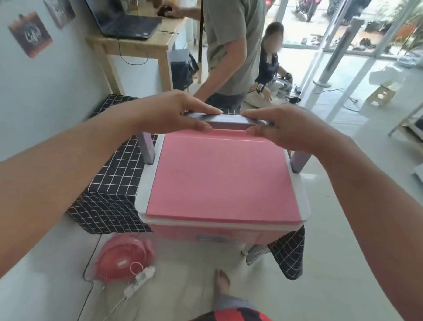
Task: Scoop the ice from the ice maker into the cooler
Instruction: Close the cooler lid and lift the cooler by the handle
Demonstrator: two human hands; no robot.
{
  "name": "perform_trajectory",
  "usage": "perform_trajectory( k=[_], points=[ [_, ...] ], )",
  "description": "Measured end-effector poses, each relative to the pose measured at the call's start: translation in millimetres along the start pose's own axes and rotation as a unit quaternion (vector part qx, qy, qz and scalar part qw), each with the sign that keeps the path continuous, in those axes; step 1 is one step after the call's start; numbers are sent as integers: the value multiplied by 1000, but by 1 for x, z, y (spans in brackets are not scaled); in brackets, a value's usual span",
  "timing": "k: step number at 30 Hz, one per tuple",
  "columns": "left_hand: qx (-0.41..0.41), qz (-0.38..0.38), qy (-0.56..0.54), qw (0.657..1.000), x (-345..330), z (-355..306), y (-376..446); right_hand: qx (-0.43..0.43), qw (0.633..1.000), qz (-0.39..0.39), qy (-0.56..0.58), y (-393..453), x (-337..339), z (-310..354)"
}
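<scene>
Both hands grip the grey carry handle [228, 121] of a pink cooler [223, 177], which sits directly below and toward the person from the hands. The left hand [170, 112] has its fingers laid over the top of the handle and its thumb beneath, pinching the bar. The right hand [288, 128] mirrors it from the other side, fingers on top and thumb under, and the fingertips of the two hands nearly meet at the middle of the handle. The cooler's pink lid [225, 182] lies flat and closed inside a white rim. Under the cooler and out to the left of the left hand spreads a black cloth with a white grid [115, 180]. Below the left forearm, on the floor, lie a pink fan [122, 259] and a white power strip [140, 279].
</scene>
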State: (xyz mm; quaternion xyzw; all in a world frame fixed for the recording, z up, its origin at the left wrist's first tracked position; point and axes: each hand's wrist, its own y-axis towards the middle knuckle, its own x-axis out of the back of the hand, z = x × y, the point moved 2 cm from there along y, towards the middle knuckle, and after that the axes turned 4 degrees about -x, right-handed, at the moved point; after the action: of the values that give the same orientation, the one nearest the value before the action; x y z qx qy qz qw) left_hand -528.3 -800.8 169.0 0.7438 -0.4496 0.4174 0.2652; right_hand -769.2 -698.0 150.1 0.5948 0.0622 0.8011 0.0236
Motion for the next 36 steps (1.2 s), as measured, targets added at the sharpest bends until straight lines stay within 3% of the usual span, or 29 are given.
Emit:
perform_trajectory(
  k=[7, 14, 29, 36],
  points=[
    [-1, 16, -9, 1000, -8, 36, 101, -4, 1000, 28, -5, 59, -2, -84],
    [3, 30, -12, 999, -9, 63, 156, -17, 999, 48, 7, 96, -12, -123],
    [23, 62, -36, 997, -14, 96, 180, -3, 997, 74, 3, 123, -27, -146],
    [38, 22, 21, 999, -16, 104, 188, -5, 998, 59, -11, 135, -31, -154]
  ],
)
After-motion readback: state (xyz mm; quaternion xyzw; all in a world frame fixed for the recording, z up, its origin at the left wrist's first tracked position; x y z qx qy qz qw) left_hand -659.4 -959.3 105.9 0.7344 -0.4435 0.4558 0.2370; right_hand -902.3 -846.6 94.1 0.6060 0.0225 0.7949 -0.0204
